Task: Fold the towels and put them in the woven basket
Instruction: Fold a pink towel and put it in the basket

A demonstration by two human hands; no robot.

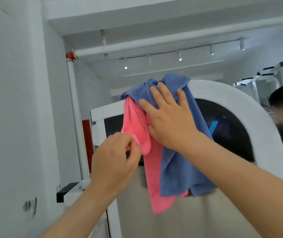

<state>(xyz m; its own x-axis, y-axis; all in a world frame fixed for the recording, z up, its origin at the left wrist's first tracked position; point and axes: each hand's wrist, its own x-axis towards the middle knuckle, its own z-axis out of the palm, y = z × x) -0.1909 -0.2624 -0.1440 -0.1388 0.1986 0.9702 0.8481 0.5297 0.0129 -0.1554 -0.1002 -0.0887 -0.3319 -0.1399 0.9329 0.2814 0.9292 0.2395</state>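
**Hands on towels; nothing folded yet**

The left hand pinches the pink towel just below the white frame top; the right hand lies flat, fingers spread, on the blue towel draped over it; no woven basket in view.

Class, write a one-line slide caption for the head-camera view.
Left hand pinches the pink towel while the flat right hand presses the blue towel, both draped over a white frame.
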